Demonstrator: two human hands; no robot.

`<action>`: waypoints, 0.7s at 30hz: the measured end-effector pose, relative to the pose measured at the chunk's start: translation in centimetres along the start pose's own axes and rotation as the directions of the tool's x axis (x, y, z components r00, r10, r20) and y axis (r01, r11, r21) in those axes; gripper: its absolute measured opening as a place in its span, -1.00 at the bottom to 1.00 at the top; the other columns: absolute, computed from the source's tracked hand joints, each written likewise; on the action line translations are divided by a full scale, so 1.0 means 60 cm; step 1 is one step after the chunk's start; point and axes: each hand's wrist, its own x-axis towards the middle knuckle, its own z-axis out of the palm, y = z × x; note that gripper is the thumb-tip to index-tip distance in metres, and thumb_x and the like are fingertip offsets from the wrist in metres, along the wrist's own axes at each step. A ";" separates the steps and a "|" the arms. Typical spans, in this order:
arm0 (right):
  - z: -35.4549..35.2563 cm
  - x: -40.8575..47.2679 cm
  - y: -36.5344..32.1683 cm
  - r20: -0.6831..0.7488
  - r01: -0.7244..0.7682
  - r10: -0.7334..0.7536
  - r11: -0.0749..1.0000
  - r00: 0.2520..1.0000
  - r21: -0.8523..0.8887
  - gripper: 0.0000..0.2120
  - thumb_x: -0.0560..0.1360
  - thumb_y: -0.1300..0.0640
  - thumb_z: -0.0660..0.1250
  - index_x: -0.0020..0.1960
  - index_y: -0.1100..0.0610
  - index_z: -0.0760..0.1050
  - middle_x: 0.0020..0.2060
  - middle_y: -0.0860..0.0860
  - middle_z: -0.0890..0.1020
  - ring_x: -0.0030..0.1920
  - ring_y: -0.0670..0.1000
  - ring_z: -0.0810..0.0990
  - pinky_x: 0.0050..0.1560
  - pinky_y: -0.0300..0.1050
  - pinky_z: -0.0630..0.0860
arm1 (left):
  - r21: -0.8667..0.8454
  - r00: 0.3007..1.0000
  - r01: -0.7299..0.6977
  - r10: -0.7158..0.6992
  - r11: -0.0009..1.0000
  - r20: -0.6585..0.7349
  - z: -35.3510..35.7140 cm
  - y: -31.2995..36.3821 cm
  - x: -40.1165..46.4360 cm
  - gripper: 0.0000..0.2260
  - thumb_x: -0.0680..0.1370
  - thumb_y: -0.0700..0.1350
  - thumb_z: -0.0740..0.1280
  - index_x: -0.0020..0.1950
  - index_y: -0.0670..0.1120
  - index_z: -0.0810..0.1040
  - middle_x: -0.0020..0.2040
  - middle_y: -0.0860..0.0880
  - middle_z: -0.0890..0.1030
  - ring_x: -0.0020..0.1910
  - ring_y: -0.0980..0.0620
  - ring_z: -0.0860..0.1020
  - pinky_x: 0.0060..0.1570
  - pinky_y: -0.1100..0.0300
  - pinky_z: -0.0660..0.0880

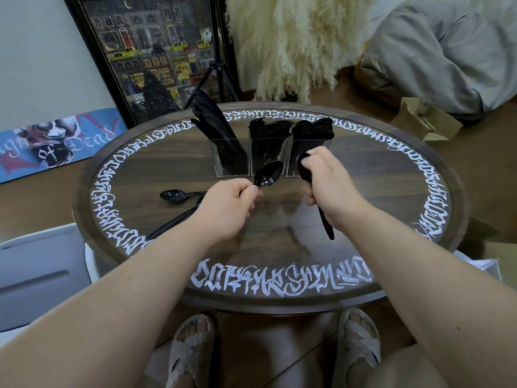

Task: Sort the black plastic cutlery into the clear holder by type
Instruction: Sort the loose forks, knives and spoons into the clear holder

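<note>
On the left of the round tabletop (391, 191), with its ring of white lettering, a loose black spoon (174, 195) lies flat, and just near of it another black utensil (173, 219) runs diagonally, its head hidden behind the wrist. The left hand (226, 211) pinches a spoon (267, 174) by the neck, bowl pointing far-right toward the clear holder (268, 158). That holder stands at the far middle: knives (215, 127) in its left compartment, forks (268, 127) in the middle, spoons (313, 128) on the right. The right hand (327, 183) curls around another spoon (305, 166), bowl up beside the right compartment, handle pointing near.
</note>
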 end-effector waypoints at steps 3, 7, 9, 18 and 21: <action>-0.003 -0.001 0.000 0.000 0.008 -0.008 0.999 1.000 -0.031 -0.84 0.51 0.28 0.16 -0.21 0.25 0.46 -0.31 0.10 0.43 -0.32 0.02 0.43 -0.30 -0.10 0.42 | -0.045 0.999 0.034 -0.035 0.998 -0.022 0.001 -0.001 0.002 -0.72 0.64 -0.11 0.13 -0.18 -0.03 0.55 -0.24 0.01 0.57 -0.34 0.13 0.48 -0.30 0.27 0.39; -0.001 -0.007 -0.004 0.046 0.037 -0.037 0.999 0.998 -0.004 -0.77 0.45 0.34 0.33 -0.29 0.08 0.60 -0.44 -0.06 0.54 -0.44 -0.13 0.40 -0.35 -0.29 0.34 | -0.142 0.998 0.066 -0.069 0.988 -0.014 0.006 0.001 0.004 -0.74 0.65 -0.14 0.11 -0.06 -0.11 0.58 -0.30 0.09 0.51 -0.32 0.13 0.51 -0.24 0.23 0.43; 0.004 -0.009 -0.005 0.043 -0.007 0.001 0.992 0.999 0.125 -0.81 0.44 0.38 0.37 -0.24 0.12 0.54 -0.46 -0.03 0.53 -0.47 -0.11 0.45 -0.38 -0.25 0.42 | -0.177 0.997 0.071 -0.073 0.982 -0.004 0.009 0.002 0.005 -0.74 0.65 -0.15 0.11 -0.14 -0.04 0.54 -0.31 0.06 0.50 -0.31 0.13 0.55 -0.19 0.20 0.46; 0.014 -0.011 -0.001 0.098 -0.195 0.172 0.915 0.980 0.354 -0.78 0.49 0.37 0.34 -0.20 0.14 0.36 -0.32 0.09 0.59 -0.39 -0.02 0.63 -0.34 -0.19 0.56 | -0.230 0.994 0.085 -0.068 0.969 0.083 0.021 0.017 -0.003 -0.76 0.66 -0.15 0.08 -0.05 -0.15 0.52 -0.25 -0.03 0.49 -0.32 0.01 0.60 -0.21 0.09 0.49; 0.018 -0.010 0.007 0.066 -0.169 0.157 0.953 0.985 0.250 -0.79 0.48 0.32 0.38 -0.21 0.14 0.38 -0.37 0.07 0.58 -0.41 -0.04 0.60 -0.35 -0.20 0.52 | -0.158 0.997 0.026 -0.014 0.987 0.072 0.021 0.019 -0.004 -0.71 0.65 -0.11 0.10 -0.24 -0.12 0.43 -0.34 -0.11 0.51 -0.39 0.01 0.47 -0.30 0.17 0.39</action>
